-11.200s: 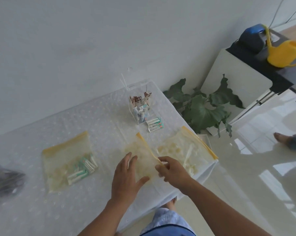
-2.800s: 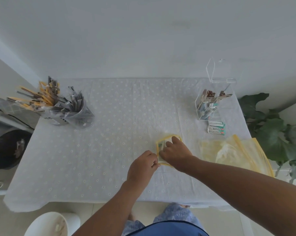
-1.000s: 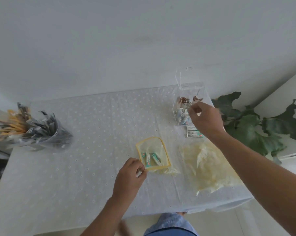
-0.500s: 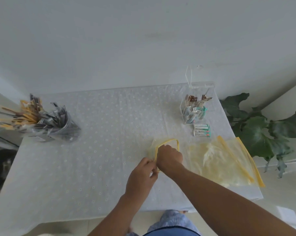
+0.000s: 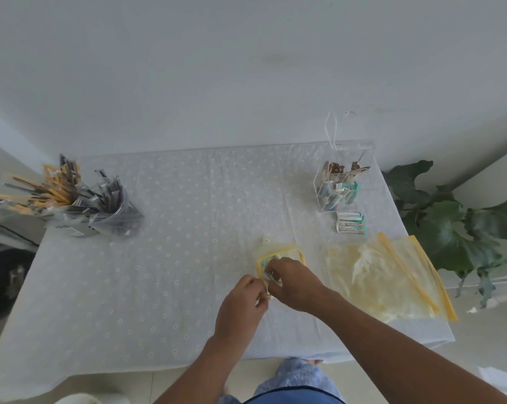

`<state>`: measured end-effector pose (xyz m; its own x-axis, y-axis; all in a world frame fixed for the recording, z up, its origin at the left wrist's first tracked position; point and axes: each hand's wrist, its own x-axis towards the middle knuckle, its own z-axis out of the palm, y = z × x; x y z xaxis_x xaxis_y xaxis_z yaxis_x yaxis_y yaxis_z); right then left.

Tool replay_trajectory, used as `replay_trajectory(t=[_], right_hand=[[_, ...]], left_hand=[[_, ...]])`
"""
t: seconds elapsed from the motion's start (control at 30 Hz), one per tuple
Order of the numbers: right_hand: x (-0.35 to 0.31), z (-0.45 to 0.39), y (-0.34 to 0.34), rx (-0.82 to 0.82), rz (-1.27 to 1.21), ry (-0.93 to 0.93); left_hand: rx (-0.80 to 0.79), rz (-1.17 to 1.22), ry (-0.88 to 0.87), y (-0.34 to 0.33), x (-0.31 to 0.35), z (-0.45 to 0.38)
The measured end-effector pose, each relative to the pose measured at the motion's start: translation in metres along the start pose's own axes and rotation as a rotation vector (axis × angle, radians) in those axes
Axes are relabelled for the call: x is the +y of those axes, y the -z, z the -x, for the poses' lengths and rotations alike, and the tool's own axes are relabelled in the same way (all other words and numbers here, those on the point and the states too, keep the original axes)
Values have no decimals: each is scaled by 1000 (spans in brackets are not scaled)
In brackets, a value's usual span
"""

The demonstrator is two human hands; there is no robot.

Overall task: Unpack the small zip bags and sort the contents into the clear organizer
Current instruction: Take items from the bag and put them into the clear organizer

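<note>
Your left hand pinches the near edge of the small zip bag on the counter; your right hand reaches inside, its grip hidden.

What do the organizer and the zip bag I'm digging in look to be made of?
The organizer: rigid clear plastic, probably acrylic, with see-through walls and bright straight edges. The small zip bag: thin, soft, yellowish see-through plastic film; it crumples around the right hand.

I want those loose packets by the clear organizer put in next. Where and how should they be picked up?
The packets lie flat, side by side, just in front of the organizer. Probably best to come straight down with the right hand and pinch across their long edges, taking the stack together. The bare cloth on either side leaves fingers room.
</note>
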<state>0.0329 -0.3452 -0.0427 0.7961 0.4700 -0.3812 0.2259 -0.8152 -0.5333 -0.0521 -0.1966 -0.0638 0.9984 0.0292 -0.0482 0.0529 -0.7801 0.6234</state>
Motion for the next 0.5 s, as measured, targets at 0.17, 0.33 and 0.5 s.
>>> replay_trajectory(t=[0.17, 0.33, 0.5], right_hand=[[10, 25, 11, 161, -68, 89], [19, 43, 22, 194, -113, 19], [34, 60, 25, 253, -61, -48]], left_hand=[[20, 23, 20, 2, 4, -2], [31, 49, 35, 6, 8, -4], [55, 64, 52, 14, 11, -10]])
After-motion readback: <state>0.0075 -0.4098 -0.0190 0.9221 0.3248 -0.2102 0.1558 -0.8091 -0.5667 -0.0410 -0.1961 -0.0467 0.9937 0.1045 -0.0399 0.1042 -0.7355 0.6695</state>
